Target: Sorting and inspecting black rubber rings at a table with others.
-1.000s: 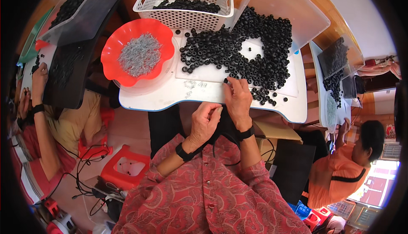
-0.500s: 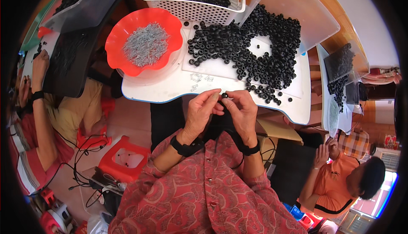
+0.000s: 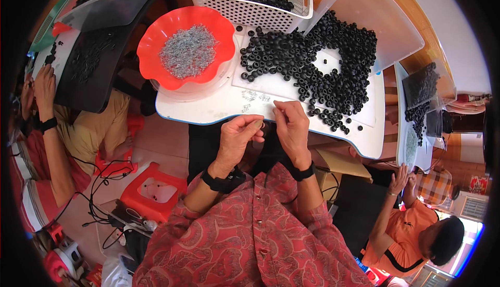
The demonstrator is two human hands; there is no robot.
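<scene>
My left hand (image 3: 238,140) is closed in a pinch in front of the table edge; whatever lies between its fingertips is too small and dark to make out. Up at the edge of the white table (image 3: 192,109), my right hand (image 3: 292,130) has thumb and forefinger drawn together, and what they hold, if anything, is hidden. Just left of its fingertips lie small silvery metal pieces (image 3: 249,96), loosely scattered. Beyond it spreads a heap of small black round pieces with holes (image 3: 278,52), some of them loose near the right hand.
A red wavy-rimmed bowl (image 3: 148,52) with tiny silvery pieces stands at the left. Behind are a white perforated basket (image 3: 250,13) of black pieces and a clear plastic bin (image 3: 388,24). People work at both sides; a red stool (image 3: 156,190) stands lower left.
My right hand has parted from the left and moved up to the table edge by the silvery pieces. The black round piece between my fingers earlier no longer shows clearly.
</scene>
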